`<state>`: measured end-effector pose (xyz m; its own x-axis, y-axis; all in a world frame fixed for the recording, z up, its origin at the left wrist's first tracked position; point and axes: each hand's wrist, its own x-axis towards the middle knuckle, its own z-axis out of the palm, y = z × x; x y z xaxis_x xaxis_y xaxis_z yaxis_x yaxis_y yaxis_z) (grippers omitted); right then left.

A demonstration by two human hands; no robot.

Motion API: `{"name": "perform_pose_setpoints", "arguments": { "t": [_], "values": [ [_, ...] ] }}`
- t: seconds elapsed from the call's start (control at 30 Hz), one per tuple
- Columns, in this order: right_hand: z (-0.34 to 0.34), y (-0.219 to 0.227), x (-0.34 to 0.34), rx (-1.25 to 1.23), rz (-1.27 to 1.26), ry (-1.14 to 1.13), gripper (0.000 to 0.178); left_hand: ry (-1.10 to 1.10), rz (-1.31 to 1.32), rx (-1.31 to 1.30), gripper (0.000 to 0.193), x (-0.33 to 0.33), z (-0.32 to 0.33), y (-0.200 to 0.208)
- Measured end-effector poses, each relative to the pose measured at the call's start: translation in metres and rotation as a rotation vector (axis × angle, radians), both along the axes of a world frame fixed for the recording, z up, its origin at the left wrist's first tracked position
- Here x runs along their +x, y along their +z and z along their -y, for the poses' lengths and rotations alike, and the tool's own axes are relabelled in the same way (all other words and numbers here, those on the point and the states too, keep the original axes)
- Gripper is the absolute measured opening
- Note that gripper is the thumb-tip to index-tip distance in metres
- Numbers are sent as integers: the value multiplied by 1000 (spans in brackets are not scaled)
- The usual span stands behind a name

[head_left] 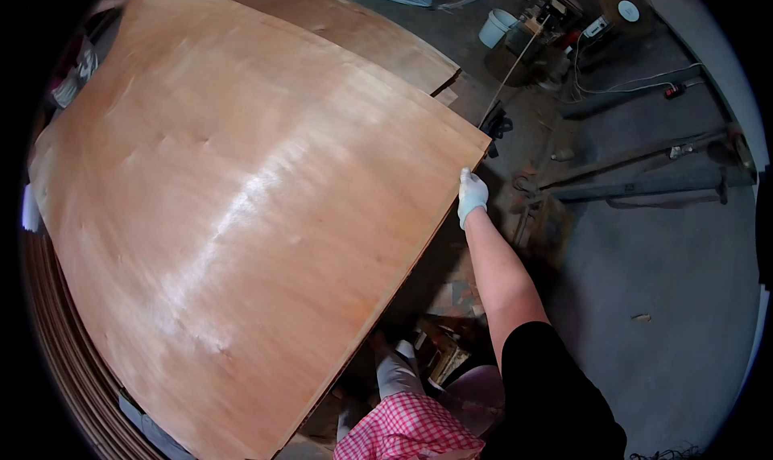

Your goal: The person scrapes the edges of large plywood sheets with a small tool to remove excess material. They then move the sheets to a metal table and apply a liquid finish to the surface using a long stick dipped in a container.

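A large, light-brown plywood sheet (pixel 266 178) fills the left and middle of the view, glossy with a bright streak of reflected light. My right hand (pixel 473 194), in a white glove, grips the sheet's right edge just below its far right corner. The thumb side shows at the edge, while the fingers beneath are hidden. My right arm stretches forward from a black sleeve. My left hand is out of sight. Behind the sheet's far edge lies another wooden sheet (pixel 378 37), partly covered by the first.
At the left rim stands a stack of thin boards (pixel 60 323). Part of another person (pixel 76 70) shows at the upper left. A white bucket (pixel 497 27), machinery (pixel 555 13) and a cable lie at the upper right. Dark metal beams (pixel 644 186) cross the grey floor.
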<state>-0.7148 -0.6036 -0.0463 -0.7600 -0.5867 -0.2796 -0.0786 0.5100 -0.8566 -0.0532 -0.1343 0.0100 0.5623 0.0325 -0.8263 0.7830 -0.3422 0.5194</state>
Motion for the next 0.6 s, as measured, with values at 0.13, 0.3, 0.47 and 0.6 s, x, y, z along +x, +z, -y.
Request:
{"name": "perform_pose_setpoints", "arguments": {
  "t": [0.13,0.3,0.47,0.6],
  "values": [
    [-3,-12,-25,-66,-8,-4,40,29,-16,-51,52,1,-7,0],
    [-55,16,2,-304,392,-152,35,171,25,-198,51,27,-56,29],
    [-186,12,54,-122,411,-113,38,192,61,-378,50,56,-88,75],
    [-258,26,113,146,587,175,50,-40,303,-472,52,57,-42,160]
  ]
}}
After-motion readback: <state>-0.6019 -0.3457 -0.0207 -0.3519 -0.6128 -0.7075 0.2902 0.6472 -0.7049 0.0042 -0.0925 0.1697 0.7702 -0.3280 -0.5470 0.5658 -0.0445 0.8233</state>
